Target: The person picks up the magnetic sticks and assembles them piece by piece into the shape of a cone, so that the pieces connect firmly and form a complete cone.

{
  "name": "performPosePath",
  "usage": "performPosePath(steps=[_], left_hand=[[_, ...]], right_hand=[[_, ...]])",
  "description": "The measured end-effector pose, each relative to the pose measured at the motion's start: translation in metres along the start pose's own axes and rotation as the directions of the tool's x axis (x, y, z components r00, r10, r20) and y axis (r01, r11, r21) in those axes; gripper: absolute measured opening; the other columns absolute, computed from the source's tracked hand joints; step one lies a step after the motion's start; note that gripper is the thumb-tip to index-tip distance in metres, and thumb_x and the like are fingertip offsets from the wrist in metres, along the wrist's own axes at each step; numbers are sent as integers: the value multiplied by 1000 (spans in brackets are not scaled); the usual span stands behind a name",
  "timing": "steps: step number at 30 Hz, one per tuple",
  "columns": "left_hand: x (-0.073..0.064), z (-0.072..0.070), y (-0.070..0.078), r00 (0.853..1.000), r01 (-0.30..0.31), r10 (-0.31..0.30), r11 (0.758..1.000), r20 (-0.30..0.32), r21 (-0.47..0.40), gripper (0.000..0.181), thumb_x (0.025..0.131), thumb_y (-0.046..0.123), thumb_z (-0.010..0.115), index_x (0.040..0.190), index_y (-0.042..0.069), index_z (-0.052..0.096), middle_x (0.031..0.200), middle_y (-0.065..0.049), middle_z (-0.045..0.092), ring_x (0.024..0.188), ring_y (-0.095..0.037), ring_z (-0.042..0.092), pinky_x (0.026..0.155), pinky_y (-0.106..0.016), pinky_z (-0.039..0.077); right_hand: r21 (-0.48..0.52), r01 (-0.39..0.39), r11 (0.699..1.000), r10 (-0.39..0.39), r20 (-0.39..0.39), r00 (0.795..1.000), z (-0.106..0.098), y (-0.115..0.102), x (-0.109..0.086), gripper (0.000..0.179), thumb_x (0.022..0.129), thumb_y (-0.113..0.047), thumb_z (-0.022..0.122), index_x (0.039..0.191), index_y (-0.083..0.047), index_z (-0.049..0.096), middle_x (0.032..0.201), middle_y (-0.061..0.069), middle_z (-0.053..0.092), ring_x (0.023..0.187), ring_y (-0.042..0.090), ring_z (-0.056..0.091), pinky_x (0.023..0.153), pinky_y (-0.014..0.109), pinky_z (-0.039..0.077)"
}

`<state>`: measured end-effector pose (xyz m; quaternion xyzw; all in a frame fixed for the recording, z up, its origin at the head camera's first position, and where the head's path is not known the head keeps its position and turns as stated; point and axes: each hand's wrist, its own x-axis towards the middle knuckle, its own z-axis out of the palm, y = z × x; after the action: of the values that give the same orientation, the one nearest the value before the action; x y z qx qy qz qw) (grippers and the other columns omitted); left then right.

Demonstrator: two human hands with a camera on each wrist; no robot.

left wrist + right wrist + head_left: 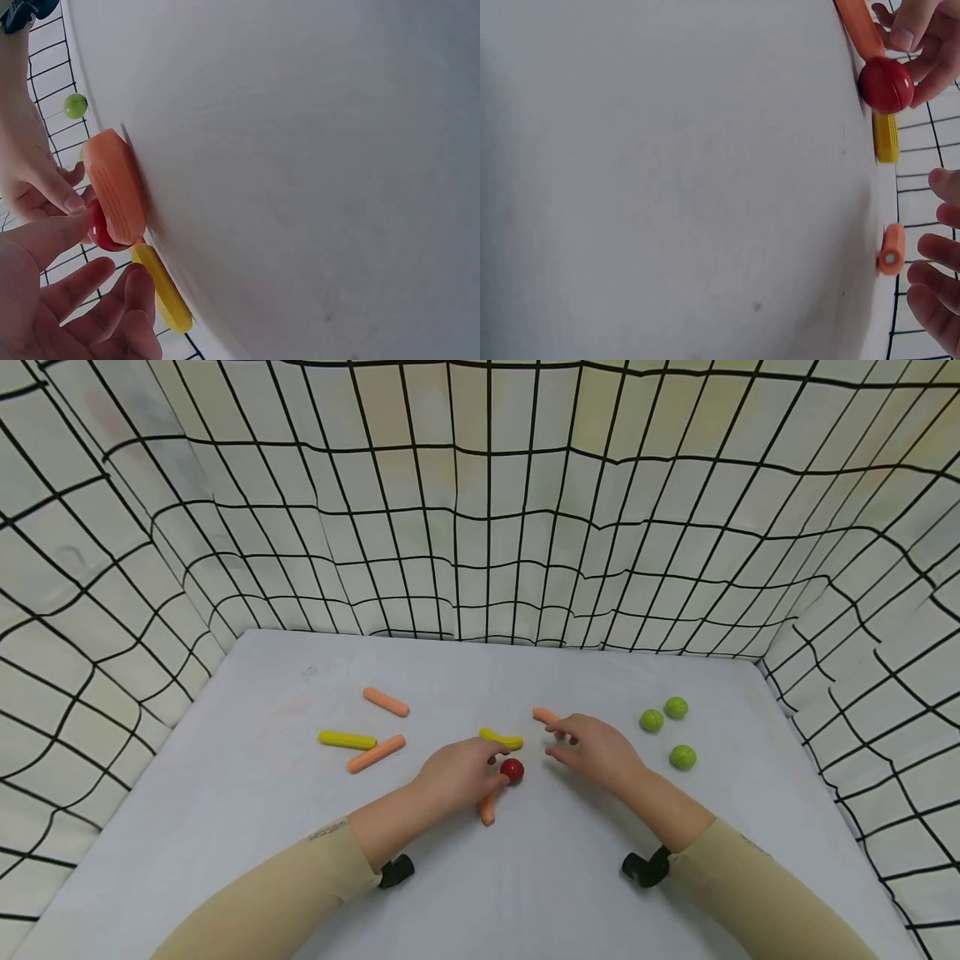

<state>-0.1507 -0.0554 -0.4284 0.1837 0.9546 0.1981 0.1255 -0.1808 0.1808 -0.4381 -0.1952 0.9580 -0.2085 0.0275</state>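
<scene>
My left hand (463, 770) reaches over the table with thumb and fingers spread around a small shiny red ball (512, 770). In the right wrist view the red ball (886, 85) shows a groove and sits before the left fingers; whether they touch it I cannot tell. An orange stick-like piece (487, 810) lies beside the ball, partly under the left hand. Just behind is a curved yellow toy banana (501, 740). My right hand (597, 750) hovers with loosely bent, parted fingers and holds nothing. Nearest to it is another orange piece (545, 716), partly hidden by the fingers.
Two orange sticks, one farther back (386, 702) and one nearer (377, 754), lie on the left with a yellow stick (347, 740). Several green balls (682, 757) sit on the right. Black netting over white walls (487, 543) bounds the white table (555, 877).
</scene>
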Motion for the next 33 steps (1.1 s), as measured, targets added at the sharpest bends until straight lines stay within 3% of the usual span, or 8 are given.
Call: performPosePath(steps=[7,11,23,33], left_hand=[[5,3,0,1000,-29,28,999,7,28,43,90,37,74,128,19,66,115,-1,70,103,-16,64,82,-36,52],[10,5,1,1000,-16,14,999,23,46,45,89,38,74,131,22,65,118,0,69,104,-14,63,81,-35,52],[12,3,6,998,-47,44,997,46,67,45,89,36,74,131,23,65,115,5,69,96,-11,61,76,-31,50],[13,3,7,997,-66,62,994,48,83,41,89,34,74,128,22,67,107,5,71,89,-10,60,70,-28,48]], right_hand=[[6,-112,994,111,11,994,0,15,10,37,91,-33,73,123,-15,69,111,2,66,99,21,61,83,39,53],[29,-160,987,160,14,987,1,19,16,42,91,-36,73,127,-14,66,111,5,64,99,22,59,83,41,52],[36,-229,973,226,58,972,7,17,36,48,93,-37,70,134,-13,62,111,9,63,101,25,58,89,44,48],[9,-246,969,244,72,967,14,17,46,45,93,-36,68,132,-13,65,98,6,60,87,22,54,79,38,47]])
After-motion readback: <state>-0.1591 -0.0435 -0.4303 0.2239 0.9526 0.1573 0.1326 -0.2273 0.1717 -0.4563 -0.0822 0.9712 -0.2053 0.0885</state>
